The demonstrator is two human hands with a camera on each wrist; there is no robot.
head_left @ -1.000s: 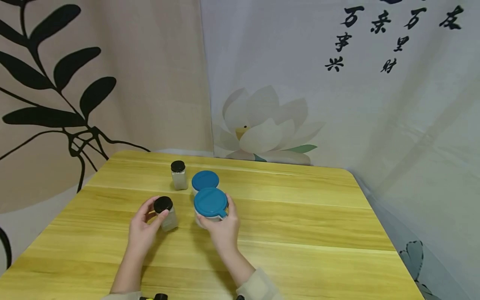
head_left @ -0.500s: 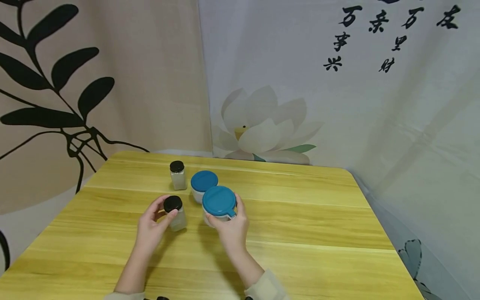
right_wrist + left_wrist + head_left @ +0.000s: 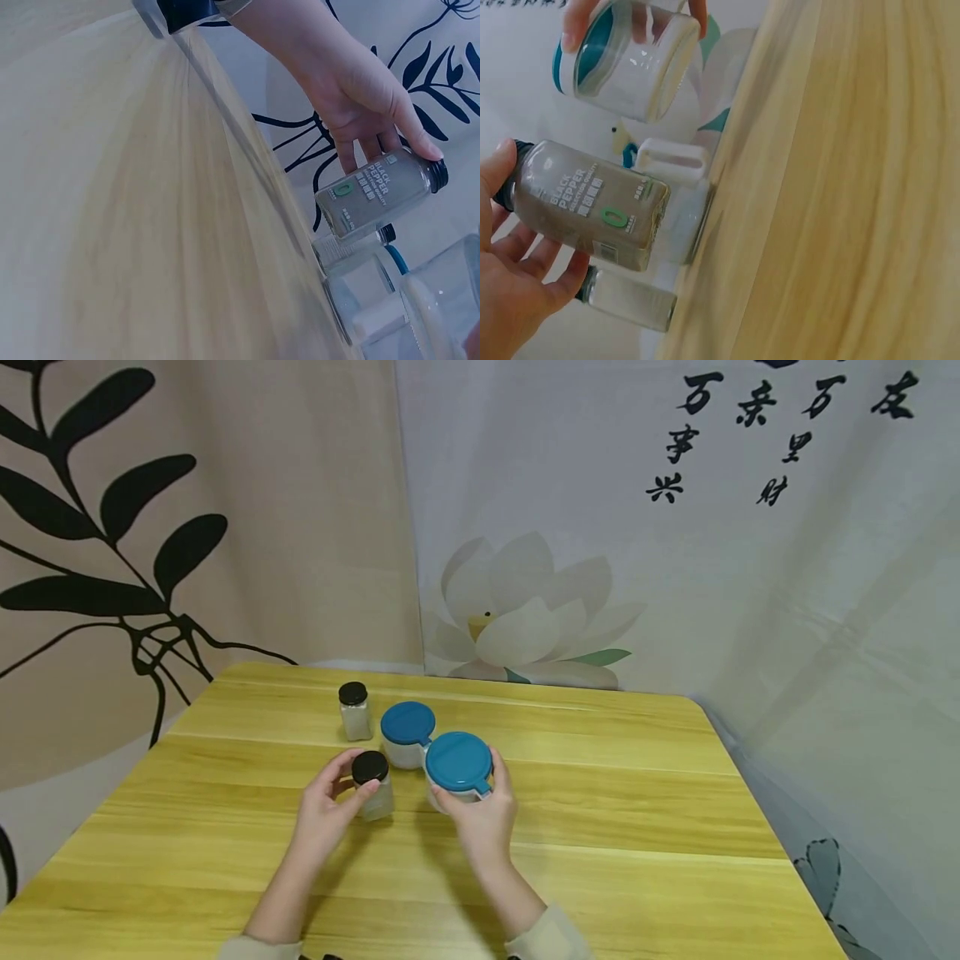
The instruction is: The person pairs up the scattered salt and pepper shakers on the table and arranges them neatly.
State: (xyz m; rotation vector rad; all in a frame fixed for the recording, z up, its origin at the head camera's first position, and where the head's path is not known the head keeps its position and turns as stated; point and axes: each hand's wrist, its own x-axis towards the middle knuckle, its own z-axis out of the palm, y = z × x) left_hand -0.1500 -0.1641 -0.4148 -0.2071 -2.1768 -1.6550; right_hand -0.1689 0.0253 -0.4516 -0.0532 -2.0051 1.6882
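Note:
My left hand (image 3: 327, 810) grips a black-capped pepper bottle (image 3: 377, 802), thumb and fingers near its cap. The label (image 3: 574, 191) reads "BLACK PEPPER" in the left wrist view, and the bottle's base hangs above the table. To its right, my right hand (image 3: 487, 822) holds a clear jar with a blue lid (image 3: 458, 762); this jar is also raised, as the left wrist view shows. The two held things are close but apart. Behind them stand a second blue-lidded jar (image 3: 407, 722), with a white handle (image 3: 671, 161), and another black-capped bottle (image 3: 355, 718).
The wooden table (image 3: 637, 810) extends to both sides, its far edge near a hanging cloth (image 3: 540, 460) with a lotus print and characters. On the left hangs a beige cloth (image 3: 322, 510) with dark leaves.
Both hands have moved to the right, carrying the pepper bottle and the blue-lidded jar. More of the standing blue-lidded jar shows now. Both standing containers have stayed in place.

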